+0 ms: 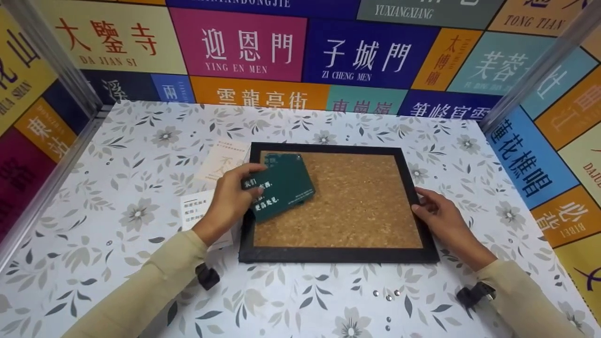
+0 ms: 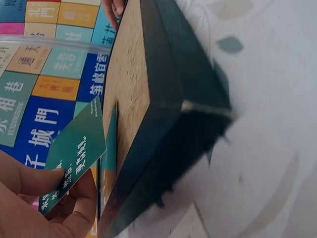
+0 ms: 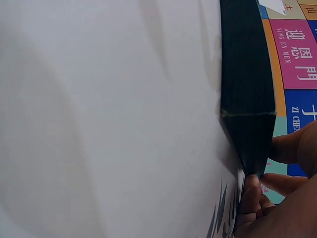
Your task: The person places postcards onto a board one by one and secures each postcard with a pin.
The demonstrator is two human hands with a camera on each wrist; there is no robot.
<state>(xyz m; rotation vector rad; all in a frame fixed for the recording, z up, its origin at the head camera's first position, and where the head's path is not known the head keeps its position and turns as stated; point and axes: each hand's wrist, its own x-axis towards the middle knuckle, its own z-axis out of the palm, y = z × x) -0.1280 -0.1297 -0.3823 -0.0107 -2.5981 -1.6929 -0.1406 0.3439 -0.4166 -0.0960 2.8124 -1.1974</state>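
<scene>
My left hand (image 1: pixel 230 195) pinches a dark green card (image 1: pixel 288 185) with white printed text between thumb and fingers. The card is tilted over the left part of a cork board (image 1: pixel 357 202) with a black frame. In the left wrist view a second green card (image 2: pixel 110 148) shows behind the held one, against the cork. At the board's right side, my right hand (image 1: pixel 439 218) grips the black frame, thumb on its upper face and fingers along its outer side. In the right wrist view the fingertips (image 3: pixel 251 182) meet the frame's side close to the tabletop.
A cream card (image 1: pixel 225 157) with orange text and a white card (image 1: pixel 191 213) with black text lie left of the board, partly covered by the left hand and arm. Several small metallic pins (image 1: pixel 389 297) lie in front. Printed panels (image 1: pixel 244 51) wall the flower-patterned table (image 1: pixel 141 281).
</scene>
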